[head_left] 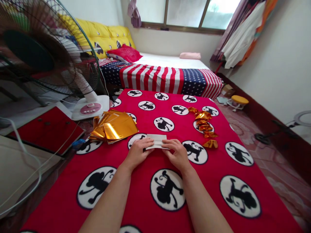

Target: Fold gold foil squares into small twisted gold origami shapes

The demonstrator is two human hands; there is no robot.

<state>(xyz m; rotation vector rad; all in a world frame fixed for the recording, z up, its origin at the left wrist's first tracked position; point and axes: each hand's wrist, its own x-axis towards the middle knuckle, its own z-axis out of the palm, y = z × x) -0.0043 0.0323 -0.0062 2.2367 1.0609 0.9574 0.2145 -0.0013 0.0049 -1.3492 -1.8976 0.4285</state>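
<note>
A small sheet of foil paper (pixel 156 137), pale side up with a fold across it, lies on the red cloth before me. My left hand (pixel 139 151) holds its left end, fingers on top and thumb at the near edge. On the right end, my right hand (pixel 178 152) grips it the same way. To the left is a loose stack of gold foil sheets (pixel 119 127). Several folded gold foil pieces (pixel 203 124) form a curved row on the right. What lies under my fingers is hidden.
The red cloth with monkey prints (pixel 194 197) covers the surface. A standing fan (pixel 91 103) is at the left, beside a red-topped box (pixel 48 129). Behind is a bed with a striped, starred cover (pixel 155 77). A yellow stool (pixel 239 100) stands at the right.
</note>
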